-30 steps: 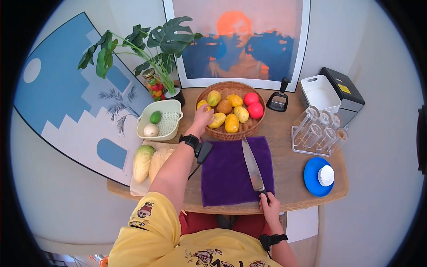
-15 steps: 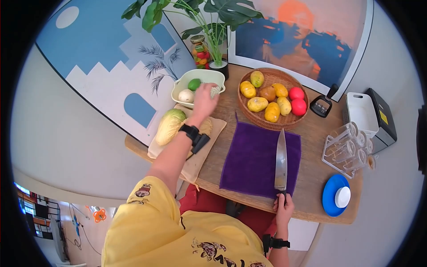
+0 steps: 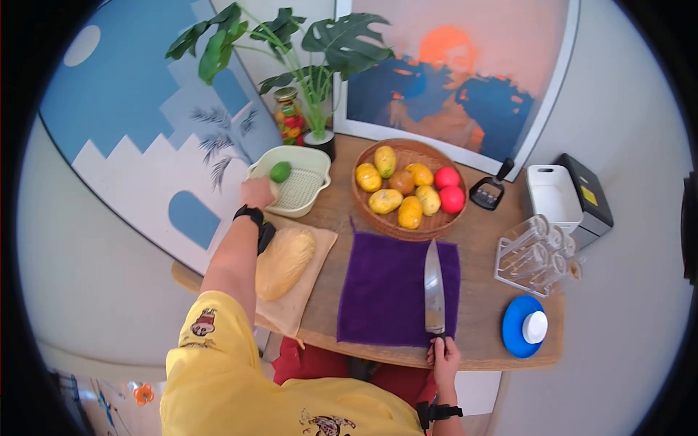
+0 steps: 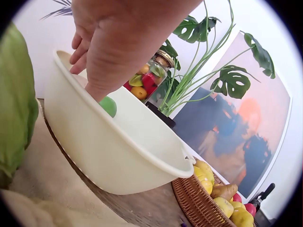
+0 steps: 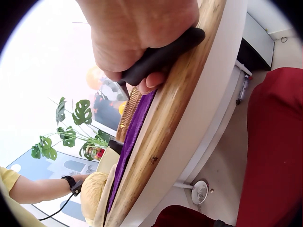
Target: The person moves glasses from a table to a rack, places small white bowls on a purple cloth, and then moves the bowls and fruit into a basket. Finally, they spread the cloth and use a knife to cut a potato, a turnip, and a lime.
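My left hand (image 3: 257, 193) reaches over the left rim of the pale green basket (image 3: 320, 174), its fingers and thumb round a white round vegetable (image 3: 273, 190) that it mostly hides. In the left wrist view, the hand (image 4: 118, 42) dips into the basket (image 4: 113, 156) beside a green fruit (image 4: 109, 107). My right hand (image 3: 445, 360) grips the black handle of a large knife (image 3: 434, 291), whose blade lies over the purple cloth (image 3: 378, 291) and points away from me. The right wrist view shows the hand (image 5: 142, 38) wrapped round the handle (image 5: 161, 54).
A wicker basket (image 3: 465, 211) of yellow, brown and red fruit stands behind the cloth. Pale cabbage (image 3: 286, 263) lies on a beige cloth (image 3: 320, 251) at the left. At the right are a glass rack (image 3: 520, 283), a blue plate (image 3: 515, 327) and a white bin (image 3: 554, 203).
My left hand has left the wicker basket's fruit and moved left, across the pale green basket to the white vegetable. My right hand still holds the knife; its blade has turned to point more directly away.
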Demonstrator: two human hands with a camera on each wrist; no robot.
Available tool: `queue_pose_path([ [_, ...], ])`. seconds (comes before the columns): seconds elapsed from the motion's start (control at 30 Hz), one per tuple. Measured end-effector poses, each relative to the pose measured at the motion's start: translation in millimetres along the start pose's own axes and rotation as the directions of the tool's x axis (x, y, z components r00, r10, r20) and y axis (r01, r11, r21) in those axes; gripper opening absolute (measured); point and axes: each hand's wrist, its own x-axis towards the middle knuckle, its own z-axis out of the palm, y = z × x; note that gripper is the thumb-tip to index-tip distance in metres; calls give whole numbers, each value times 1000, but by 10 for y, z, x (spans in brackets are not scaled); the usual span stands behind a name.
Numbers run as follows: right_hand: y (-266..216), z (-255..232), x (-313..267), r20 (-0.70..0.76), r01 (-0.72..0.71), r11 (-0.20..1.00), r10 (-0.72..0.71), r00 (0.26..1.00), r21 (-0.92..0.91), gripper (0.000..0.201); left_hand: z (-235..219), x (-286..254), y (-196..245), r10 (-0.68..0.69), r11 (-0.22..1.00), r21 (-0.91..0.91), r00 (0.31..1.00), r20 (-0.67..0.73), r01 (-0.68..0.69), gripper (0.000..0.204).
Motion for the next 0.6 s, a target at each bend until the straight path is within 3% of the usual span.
queue_pose_path([
  [0.23, -45, 35, -16, -21, -41, 999, 41, 999, 15, 25, -17, 107, 88, -35, 994, -101, 986, 165, 52, 63],
  [0.37, -51, 43, -6, -19, -36, 999, 36, 999, -7, 25, 179, 235, 26, -31, 993, -106, 987, 156, 47, 69],
  [0.43, -31, 36, -12, -17, -24, 1000, 24, 1000, -8, 25, 372, 376, -60, -42, 991, -126, 999, -23, 39, 71],
  [0.47, -41, 36, -21, -18, -26, 1000, 26, 1000, -12, 25, 253, 328, -23, -41, 991, -128, 999, -20, 38, 71],
  [0.53, -63, 47, -18, -24, -16, 1000, 15, 1000, -13, 25, -269, 80, 105, -81, 939, -342, 991, -110, 39, 74],
  [0.57, -52, 41, -23, -19, -17, 1000, 17, 1000, -13, 25, -427, -28, 140, -85, 939, -341, 991, -108, 43, 74],
  [0.6, -33, 37, -15, -22, -16, 1000, 16, 1000, -9, 25, -571, -123, 168, -27, 877, -476, 986, -166, -57, 76],
])
